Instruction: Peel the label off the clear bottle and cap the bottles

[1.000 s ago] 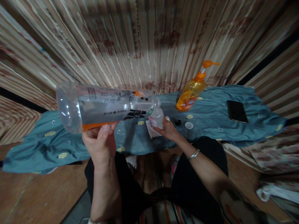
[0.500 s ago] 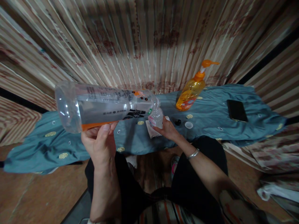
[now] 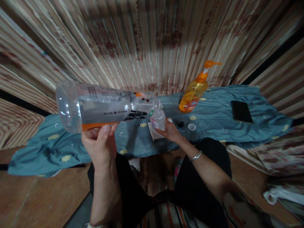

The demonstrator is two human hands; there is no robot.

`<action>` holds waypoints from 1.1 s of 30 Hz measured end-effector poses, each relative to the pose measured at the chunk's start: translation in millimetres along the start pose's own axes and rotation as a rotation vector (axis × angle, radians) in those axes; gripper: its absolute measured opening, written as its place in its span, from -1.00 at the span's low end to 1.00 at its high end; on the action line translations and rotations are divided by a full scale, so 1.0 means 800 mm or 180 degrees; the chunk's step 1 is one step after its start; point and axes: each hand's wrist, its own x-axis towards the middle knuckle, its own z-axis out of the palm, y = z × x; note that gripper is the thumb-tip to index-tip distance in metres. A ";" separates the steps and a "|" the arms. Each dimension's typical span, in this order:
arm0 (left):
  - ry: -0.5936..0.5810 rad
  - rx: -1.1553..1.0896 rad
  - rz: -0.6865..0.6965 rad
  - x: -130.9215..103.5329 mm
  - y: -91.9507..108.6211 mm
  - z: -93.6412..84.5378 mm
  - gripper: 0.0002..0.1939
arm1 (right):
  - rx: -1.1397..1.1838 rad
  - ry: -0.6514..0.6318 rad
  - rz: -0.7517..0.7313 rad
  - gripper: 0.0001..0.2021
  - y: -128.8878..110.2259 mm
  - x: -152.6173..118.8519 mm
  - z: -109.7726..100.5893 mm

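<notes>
My left hand [image 3: 102, 142] is closed round the underside of a large clear plastic bottle [image 3: 104, 104] with an orange stripe and black print. That bottle lies almost level in the air, its base to the left and its neck tipped to the right. Its mouth meets the top of a small clear bottle [image 3: 158, 119], which my right hand [image 3: 169, 130] grips low down. Whether liquid runs between the two cannot be made out. Beneath the small bottle lies a pale folded cloth [image 3: 154, 134], partly hidden by it and my fingers.
On the teal cloth-covered table [image 3: 133, 145] stand an orange pump bottle [image 3: 191, 95], a small black cap [image 3: 180, 124] and a white cap [image 3: 192, 127]. A dark phone-like slab [image 3: 241, 112] lies at the right. Behind hangs a striped curtain [image 3: 152, 41].
The large bottle's base end has dropped slightly in tilt, with my left hand shifting a little. My right hand and the small bottle stay nearly where they were.
</notes>
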 end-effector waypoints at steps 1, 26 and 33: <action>0.0000 -0.0002 -0.0009 0.000 0.000 0.000 -0.58 | 0.0002 0.0004 -0.0006 -0.39 -0.001 0.000 0.000; 0.0014 -0.0050 -0.0047 0.004 0.007 0.006 -0.58 | -0.0044 -0.0026 0.0028 -0.42 -0.006 0.000 -0.003; -0.0013 -0.0074 -0.0048 0.004 0.008 0.005 -0.62 | -0.0059 -0.0014 0.0048 -0.40 -0.010 0.000 -0.004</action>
